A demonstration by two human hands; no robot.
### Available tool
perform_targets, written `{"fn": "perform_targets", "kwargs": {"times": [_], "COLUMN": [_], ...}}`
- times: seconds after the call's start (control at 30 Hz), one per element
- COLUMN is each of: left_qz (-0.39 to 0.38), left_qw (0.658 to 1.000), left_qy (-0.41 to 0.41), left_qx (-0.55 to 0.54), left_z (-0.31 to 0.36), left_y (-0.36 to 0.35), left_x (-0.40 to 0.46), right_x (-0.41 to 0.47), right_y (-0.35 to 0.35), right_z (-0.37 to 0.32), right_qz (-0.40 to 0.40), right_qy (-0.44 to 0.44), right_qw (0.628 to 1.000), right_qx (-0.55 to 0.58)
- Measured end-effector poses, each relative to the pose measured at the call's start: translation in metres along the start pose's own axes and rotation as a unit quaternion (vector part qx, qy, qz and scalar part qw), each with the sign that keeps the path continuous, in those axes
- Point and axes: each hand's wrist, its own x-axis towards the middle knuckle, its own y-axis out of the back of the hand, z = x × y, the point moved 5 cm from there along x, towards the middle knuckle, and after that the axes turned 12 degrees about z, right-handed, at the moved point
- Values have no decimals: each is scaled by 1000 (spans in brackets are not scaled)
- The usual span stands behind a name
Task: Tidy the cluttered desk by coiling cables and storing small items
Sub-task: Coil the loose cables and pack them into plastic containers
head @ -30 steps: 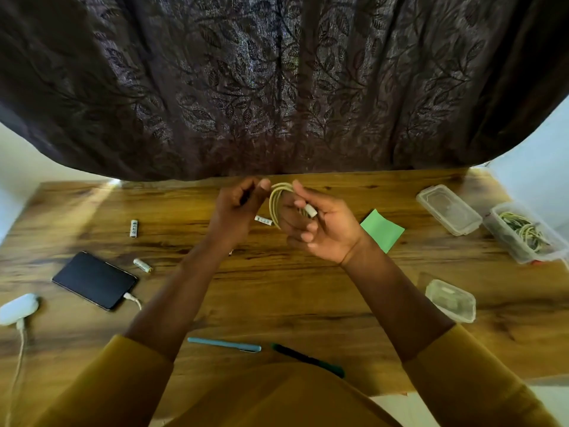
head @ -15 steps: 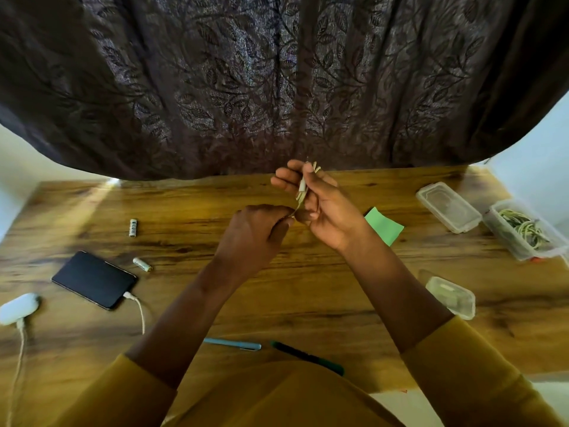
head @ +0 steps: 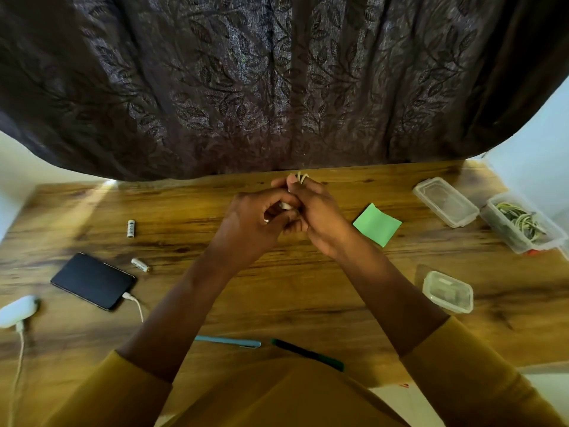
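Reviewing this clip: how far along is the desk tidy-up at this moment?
Partly done. One open container already holds cables. The left hand and right hand grip a coiled pale cable. Two batteries, two pens and the green note remain loose.

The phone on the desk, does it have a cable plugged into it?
Yes, a white cable is plugged into the near end of the black phone lying on the wooden desk.

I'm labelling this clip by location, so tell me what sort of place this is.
Probably a home desk by a window: a wooden desk stands against a dark leaf-patterned curtain, with a phone on charge, pens and a green sticky note.
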Motion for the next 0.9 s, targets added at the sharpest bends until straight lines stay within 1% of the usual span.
{"fn": "perform_targets", "kwargs": {"times": [0.07,0.13,0.23,0.27,0.37,0.4,0.47,0.53,0.6,0.63,0.7,0.77,0.9], "left_qz": [-7,7,65,85,111,103,57,-23,-107,-135,-149,-136,-109], "left_qw": [1000,999,988,985,985,989,997,999,992,985,981,984,981], "left_qy": [5,-11,-65,-70,-59,-47,-17,20,60,73,66,53,74], "left_qx": [4,31,123,134,114,96,52,18,-36,-74,-106,-102,-139], "left_z": [0,2,4,3,-1,-4,-11,-19,-23,-24,-25,-24,-23], "left_y": [0,1,7,9,11,11,10,6,0,-3,-5,-5,-8], "left_x": [-1,-2,-2,-2,-1,0,4,6,6,5,4,5,1], "right_x": [0,-1,-3,-3,-5,-6,-8,-11,-12,-13,-12,-13,-14], "right_y": [1,1,-1,-1,-1,-2,-4,-8,-12,-13,-15,-15,-15], "right_z": [1,4,8,8,6,5,6,7,7,7,7,7,8], "right_qz": [1,-1,-9,-12,-23,-28,-45,-71,-96,-106,-115,-124,-177], "right_qy": [-21,-38,-53,-52,-50,-52,-55,-61,-64,-67,-75,-83,-103], "right_qw": [1000,999,998,998,998,997,995,992,988,987,985,984,978], "right_qx": [-1,-3,-11,-17,-35,-44,-66,-84,-98,-101,-106,-101,-47]}}
